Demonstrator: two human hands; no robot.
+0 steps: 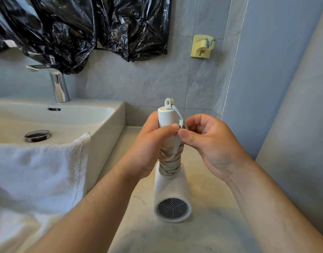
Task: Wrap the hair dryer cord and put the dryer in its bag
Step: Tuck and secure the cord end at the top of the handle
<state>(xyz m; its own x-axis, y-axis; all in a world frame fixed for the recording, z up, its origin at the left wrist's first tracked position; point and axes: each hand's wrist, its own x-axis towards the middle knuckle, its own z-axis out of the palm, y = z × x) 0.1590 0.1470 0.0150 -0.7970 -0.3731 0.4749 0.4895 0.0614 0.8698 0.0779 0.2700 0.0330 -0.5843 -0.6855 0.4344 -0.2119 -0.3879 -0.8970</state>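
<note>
Single view here, head-worn and wide, pitched forward and down over the countertop (202, 234). Very close: left hand (153, 143) and right hand (210, 141) meet dead centre, arms in from six o'clock. Sink (109, 125) at nine, tiled wall (138, 79) at twelve.

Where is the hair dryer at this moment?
In the head view, lower centre, the hair dryer stands handle-up on the counter right of the sink, its handle held by the left hand.
</note>
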